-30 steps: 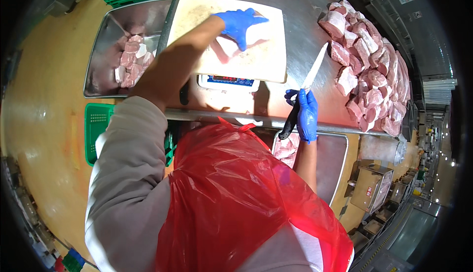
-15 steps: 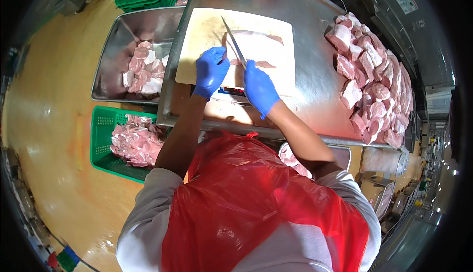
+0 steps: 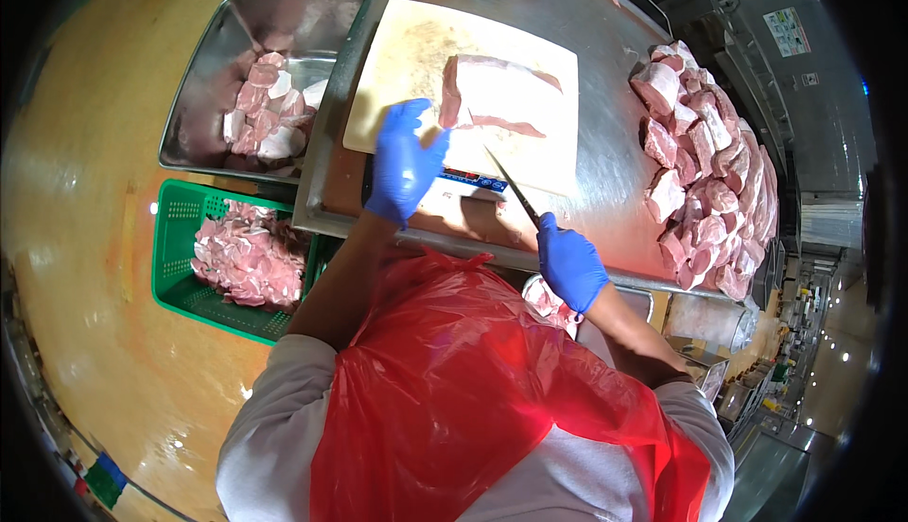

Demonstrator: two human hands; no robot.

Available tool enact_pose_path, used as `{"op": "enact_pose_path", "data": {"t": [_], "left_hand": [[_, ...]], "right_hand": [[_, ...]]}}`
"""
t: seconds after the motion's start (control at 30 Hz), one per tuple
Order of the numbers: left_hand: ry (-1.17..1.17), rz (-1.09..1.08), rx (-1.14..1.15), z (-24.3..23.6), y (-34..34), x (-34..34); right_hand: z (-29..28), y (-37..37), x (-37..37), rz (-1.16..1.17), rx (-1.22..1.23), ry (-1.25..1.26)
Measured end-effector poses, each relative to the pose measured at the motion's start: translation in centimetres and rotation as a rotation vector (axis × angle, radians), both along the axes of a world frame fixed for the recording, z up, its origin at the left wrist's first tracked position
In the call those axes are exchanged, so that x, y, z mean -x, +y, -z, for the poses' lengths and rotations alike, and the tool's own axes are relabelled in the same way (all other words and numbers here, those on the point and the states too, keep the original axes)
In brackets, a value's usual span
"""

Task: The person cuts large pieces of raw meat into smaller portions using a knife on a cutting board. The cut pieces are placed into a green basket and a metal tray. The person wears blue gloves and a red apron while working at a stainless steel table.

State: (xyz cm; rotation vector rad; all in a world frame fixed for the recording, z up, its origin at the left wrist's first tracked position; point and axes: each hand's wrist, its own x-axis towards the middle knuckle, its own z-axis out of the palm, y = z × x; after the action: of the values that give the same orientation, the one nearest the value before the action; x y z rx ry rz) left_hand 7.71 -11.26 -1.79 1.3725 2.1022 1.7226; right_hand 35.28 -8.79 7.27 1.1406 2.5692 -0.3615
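A block of raw meat (image 3: pixel 506 92), white fat facing up, lies on the pale cutting board (image 3: pixel 392 59). My left hand (image 3: pixel 405 167), in a blue glove, is beside the meat's near left end with thumb and fingers apart. Nothing shows in it. Gloved in blue as well, my right hand (image 3: pixel 570 262) grips a knife (image 3: pixel 511 182) by its handle, over the front edge of the table. The blade points up and left, its tip over the board just short of the meat. A scale (image 3: pixel 471 179) with a lit display shows at the board's near edge.
Meat chunks (image 3: pixel 709 163) are heaped on the right of the steel table (image 3: pixel 605 125). Left of the table are a metal tub (image 3: pixel 203 78) with cut pieces and a green crate (image 3: pixel 175 257) of trimmings. Another container of meat (image 3: pixel 549 303) sits below the table's front edge.
My right hand has drawn the knife down and to the right, away from the meat. My left hand has come off the meat's end, and its fingers have spread.
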Motion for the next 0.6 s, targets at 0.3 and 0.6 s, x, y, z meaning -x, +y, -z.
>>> {"op": "enact_pose_path", "data": {"t": [0.3,0.6], "left_hand": [[-0.077,0.138,-0.054,0.5,4.3,1.4],[-0.265,0.146,0.065,-1.0,0.9,-0.2]], "right_hand": [[0.4,2.3,9.7,0.111,-0.142,0.349],[3.3,2.7,11.3,0.012,-0.08,0.127]]}}
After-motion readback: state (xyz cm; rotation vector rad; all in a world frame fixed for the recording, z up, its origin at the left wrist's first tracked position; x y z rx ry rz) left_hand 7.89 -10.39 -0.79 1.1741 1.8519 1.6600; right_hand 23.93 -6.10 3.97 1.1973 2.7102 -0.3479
